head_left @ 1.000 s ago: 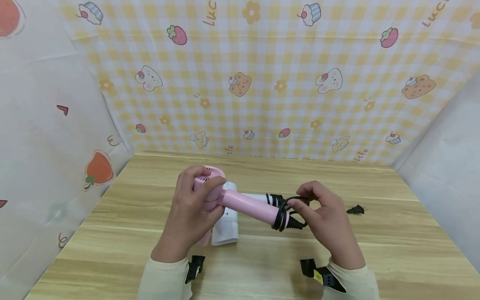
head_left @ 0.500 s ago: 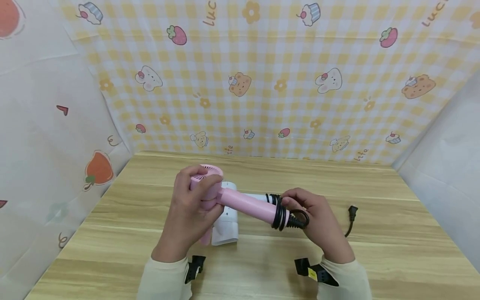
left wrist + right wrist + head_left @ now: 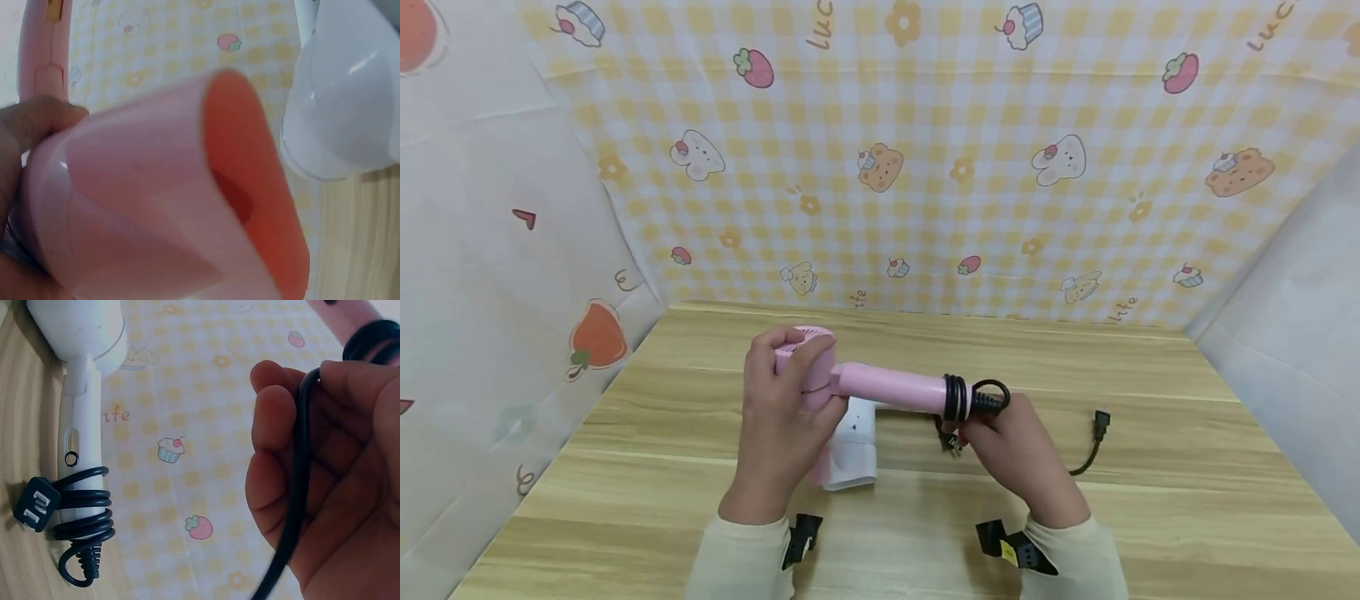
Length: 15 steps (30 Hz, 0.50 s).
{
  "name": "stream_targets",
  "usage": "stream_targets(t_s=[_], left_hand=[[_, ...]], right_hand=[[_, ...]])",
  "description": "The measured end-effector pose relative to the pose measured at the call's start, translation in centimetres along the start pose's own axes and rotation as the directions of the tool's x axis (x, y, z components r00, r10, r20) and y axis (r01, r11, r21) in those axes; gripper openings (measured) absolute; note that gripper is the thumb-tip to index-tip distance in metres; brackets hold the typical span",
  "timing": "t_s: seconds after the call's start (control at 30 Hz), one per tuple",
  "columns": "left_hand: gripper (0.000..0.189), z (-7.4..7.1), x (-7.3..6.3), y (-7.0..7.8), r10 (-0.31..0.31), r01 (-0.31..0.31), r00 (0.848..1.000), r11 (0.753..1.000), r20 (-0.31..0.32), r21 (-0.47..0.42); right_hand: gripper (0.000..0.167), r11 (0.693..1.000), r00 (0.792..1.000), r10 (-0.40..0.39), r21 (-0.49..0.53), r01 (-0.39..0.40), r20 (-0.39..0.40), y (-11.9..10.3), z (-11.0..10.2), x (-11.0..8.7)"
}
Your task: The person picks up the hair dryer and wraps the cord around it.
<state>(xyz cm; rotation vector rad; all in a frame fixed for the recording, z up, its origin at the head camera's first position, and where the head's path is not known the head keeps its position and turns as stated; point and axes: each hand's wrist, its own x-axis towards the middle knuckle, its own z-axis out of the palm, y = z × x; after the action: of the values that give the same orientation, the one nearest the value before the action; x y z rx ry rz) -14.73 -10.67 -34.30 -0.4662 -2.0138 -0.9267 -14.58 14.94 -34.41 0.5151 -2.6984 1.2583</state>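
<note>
My left hand [image 3: 784, 421] grips a pink hair dryer [image 3: 891, 387] by its head, handle pointing right. In the left wrist view its wide nozzle [image 3: 137, 187] faces away from the palm. Black cord [image 3: 955, 397] is coiled several times round the handle's end. Below that end my right hand [image 3: 1022, 454] holds the loose cord [image 3: 300, 456], pinched between thumb and fingers in the right wrist view. This cord's plug [image 3: 1101, 425] lies on the table to the right. Behind the pink dryer lies a white hair dryer [image 3: 81, 419], its handle mostly hidden in the head view.
The white dryer's own cord [image 3: 84, 515] is wound round its handle, with its plug [image 3: 37, 503] beside it. A wooden table [image 3: 1187, 517] lies below. A yellow checked cloth [image 3: 970, 108] hangs behind, and pale sheets [image 3: 482, 292] stand at both sides.
The pink dryer's handle has tilted up and away at its right end. My right hand has moved left and under the handle with the cord, and the plug has been drawn slightly left.
</note>
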Motion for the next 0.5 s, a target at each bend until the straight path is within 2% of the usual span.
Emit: stream_targets(t_s=[0.13, 0.23, 0.33, 0.5], left_hand=[[0.061, 0.6, -0.1, 0.4, -0.031, 0.031, 0.999, 0.999, -0.031, 0.014], [0.060, 0.9, -0.2, 0.7, -0.058, 0.060, 0.997, 0.998, -0.042, 0.031], [0.060, 1.1, -0.3, 0.7, -0.087, 0.089, 0.995, 0.995, -0.049, 0.050], [0.059, 1.3, -0.4, 0.2, -0.112, 0.116, 0.992, 0.989, -0.055, 0.086]], right_hand=[[0.026, 0.999, 0.999, -0.053, 0.016, 0.052, 0.008, -0.1, 0.0, -0.1], [0.026, 0.998, 0.998, -0.055, 0.002, 0.055, 0.034, -0.4, -0.1, -0.2], [0.019, 0.999, 0.996, -0.043, 0.003, 0.043, 0.084, -0.6, -0.3, -0.3], [0.008, 0.997, 0.988, -0.065, -0.041, 0.071, 0.140, -1.0, -0.6, -0.6]])
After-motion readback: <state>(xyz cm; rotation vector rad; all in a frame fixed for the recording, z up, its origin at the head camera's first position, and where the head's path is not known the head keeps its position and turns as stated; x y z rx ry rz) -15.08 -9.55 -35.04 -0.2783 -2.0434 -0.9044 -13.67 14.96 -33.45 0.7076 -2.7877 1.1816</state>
